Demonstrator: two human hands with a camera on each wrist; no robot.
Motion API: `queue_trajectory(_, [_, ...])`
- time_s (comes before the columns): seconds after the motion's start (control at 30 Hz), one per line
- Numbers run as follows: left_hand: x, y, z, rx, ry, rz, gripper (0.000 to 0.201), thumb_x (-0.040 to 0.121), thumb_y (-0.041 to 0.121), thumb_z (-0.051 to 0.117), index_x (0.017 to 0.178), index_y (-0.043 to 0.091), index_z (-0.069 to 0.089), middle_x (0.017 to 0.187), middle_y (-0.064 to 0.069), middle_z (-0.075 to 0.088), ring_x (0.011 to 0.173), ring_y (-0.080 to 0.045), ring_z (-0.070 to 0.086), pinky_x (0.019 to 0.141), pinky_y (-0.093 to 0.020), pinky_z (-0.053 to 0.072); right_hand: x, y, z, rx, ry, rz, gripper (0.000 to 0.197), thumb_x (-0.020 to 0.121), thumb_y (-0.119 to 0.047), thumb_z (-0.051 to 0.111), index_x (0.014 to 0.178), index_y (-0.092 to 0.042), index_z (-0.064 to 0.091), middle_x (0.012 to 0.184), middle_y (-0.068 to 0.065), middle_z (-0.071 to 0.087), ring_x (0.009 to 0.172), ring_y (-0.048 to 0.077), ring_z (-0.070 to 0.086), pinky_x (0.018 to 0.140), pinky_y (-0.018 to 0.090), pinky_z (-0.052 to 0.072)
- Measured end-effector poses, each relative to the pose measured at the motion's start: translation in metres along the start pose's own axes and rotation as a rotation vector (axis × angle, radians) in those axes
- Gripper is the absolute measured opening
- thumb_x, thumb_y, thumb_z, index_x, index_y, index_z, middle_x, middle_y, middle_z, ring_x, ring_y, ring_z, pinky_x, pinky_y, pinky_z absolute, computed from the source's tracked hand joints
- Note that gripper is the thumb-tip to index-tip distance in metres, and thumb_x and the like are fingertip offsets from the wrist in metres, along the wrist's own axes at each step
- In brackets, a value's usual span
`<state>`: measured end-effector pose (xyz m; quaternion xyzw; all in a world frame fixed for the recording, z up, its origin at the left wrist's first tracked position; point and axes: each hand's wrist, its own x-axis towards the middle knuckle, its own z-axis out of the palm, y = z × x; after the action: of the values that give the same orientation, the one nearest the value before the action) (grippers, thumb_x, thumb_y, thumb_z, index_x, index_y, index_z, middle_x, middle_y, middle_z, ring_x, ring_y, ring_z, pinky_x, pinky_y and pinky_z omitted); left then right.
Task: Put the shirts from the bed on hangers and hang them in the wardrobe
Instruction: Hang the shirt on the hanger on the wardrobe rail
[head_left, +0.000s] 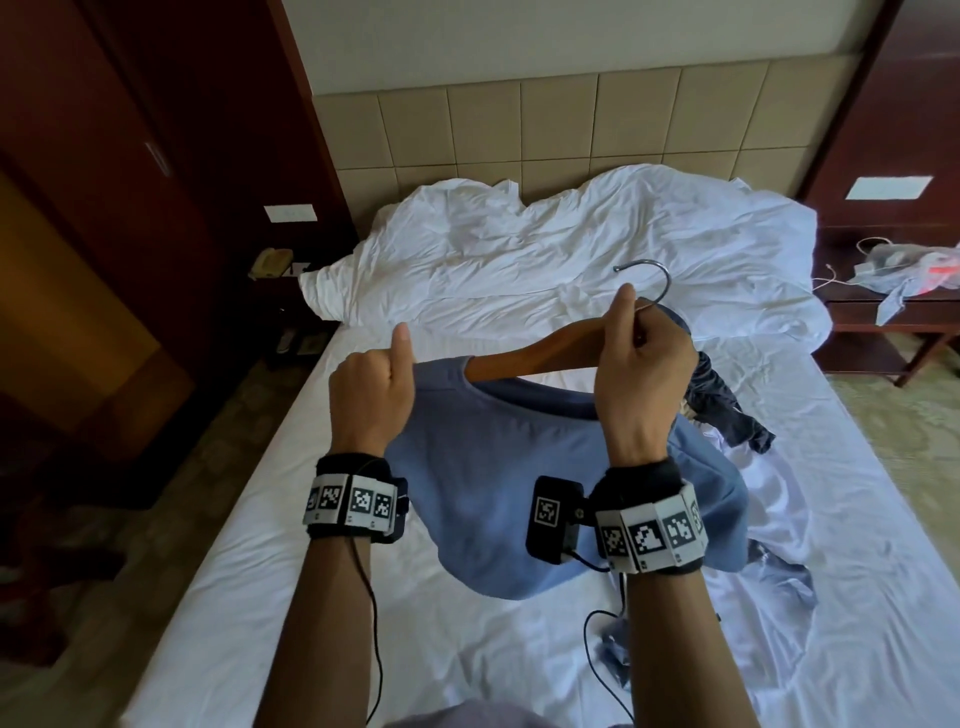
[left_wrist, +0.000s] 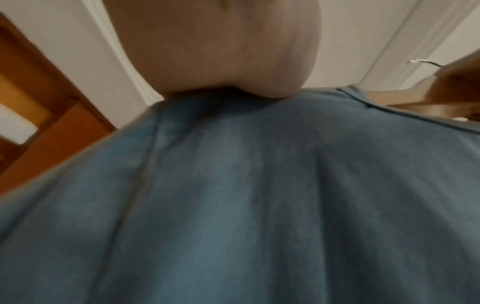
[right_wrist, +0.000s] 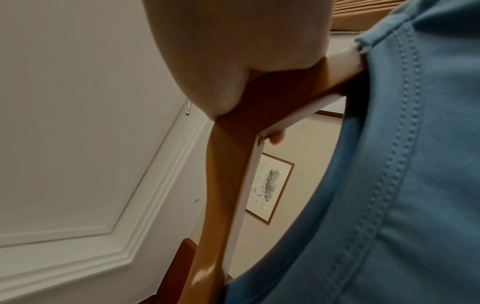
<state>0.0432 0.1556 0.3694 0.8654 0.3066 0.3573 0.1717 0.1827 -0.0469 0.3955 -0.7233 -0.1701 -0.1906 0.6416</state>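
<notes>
A blue T-shirt (head_left: 498, 467) hangs above the bed (head_left: 260, 597) with a wooden hanger (head_left: 540, 353) pushed into its neck opening. My left hand (head_left: 374, 389) grips the shirt's left shoulder, thumb raised. My right hand (head_left: 644, 374) grips the hanger at its middle, just under the metal hook (head_left: 649, 275). In the left wrist view the blue T-shirt (left_wrist: 246, 205) fills the picture below my left hand (left_wrist: 221, 51). In the right wrist view my right hand (right_wrist: 233, 51) holds the wooden hanger (right_wrist: 233, 164) beside the blue T-shirt's collar (right_wrist: 389, 185).
More clothes lie on the bed to the right: a dark garment (head_left: 727, 405) and pale shirts (head_left: 779, 493). A crumpled white duvet (head_left: 545, 249) covers the head end. The dark wooden wardrobe (head_left: 104, 208) stands at the left. A bedside table (head_left: 893, 312) with clutter stands at the right.
</notes>
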Motion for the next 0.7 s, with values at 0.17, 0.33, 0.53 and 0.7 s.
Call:
queue_trajectory(0.17, [-0.003, -0.019, -0.004, -0.154, 0.053, -0.106, 0.07, 0.111, 0.05, 0.024, 0.047, 0.024, 0.034, 0.041, 0.007, 0.037, 0.042, -0.011, 0.038, 0.057, -0.031, 0.03, -0.001, 0.002, 0.0, 0.036, -0.034, 0.017, 0.063, 0.111, -0.04, 0.047, 0.063, 0.001, 0.047, 0.055, 0.015, 0.049, 0.058, 0.037, 0.046, 0.056, 0.049, 0.038])
queue_trajectory(0.33, [-0.004, -0.028, -0.006, -0.163, 0.034, -0.18, 0.074, 0.112, 0.049, 0.023, 0.048, 0.016, 0.037, 0.042, 0.004, 0.042, 0.043, -0.013, 0.042, 0.055, -0.032, 0.031, -0.006, -0.003, 0.001, 0.033, -0.055, 0.038, 0.059, 0.111, -0.037, 0.05, 0.06, -0.01, 0.038, 0.052, 0.003, 0.039, 0.053, 0.014, 0.032, 0.054, 0.042, 0.029])
queue_trajectory(0.53, [-0.002, -0.028, -0.006, 0.07, 0.073, -0.032, 0.07, 0.108, 0.053, 0.026, 0.083, 0.014, 0.078, 0.078, -0.007, 0.074, 0.076, -0.027, 0.068, 0.071, -0.042, 0.053, -0.01, 0.001, 0.006, 0.031, -0.142, 0.072, 0.061, 0.111, -0.039, 0.05, 0.067, 0.002, 0.05, 0.058, 0.014, 0.05, 0.055, 0.016, 0.041, 0.059, 0.043, 0.036])
queue_trajectory(0.7, [-0.005, 0.038, 0.006, -0.168, -0.036, 0.182, 0.054, 0.108, 0.044, 0.033, 0.088, 0.014, 0.073, 0.084, 0.003, 0.074, 0.082, -0.016, 0.068, 0.074, -0.039, 0.052, -0.018, -0.006, 0.015, 0.098, -0.288, 0.115, 0.051, 0.11, -0.041, 0.054, 0.072, -0.008, 0.063, 0.069, 0.006, 0.069, 0.065, 0.01, 0.062, 0.063, 0.026, 0.047])
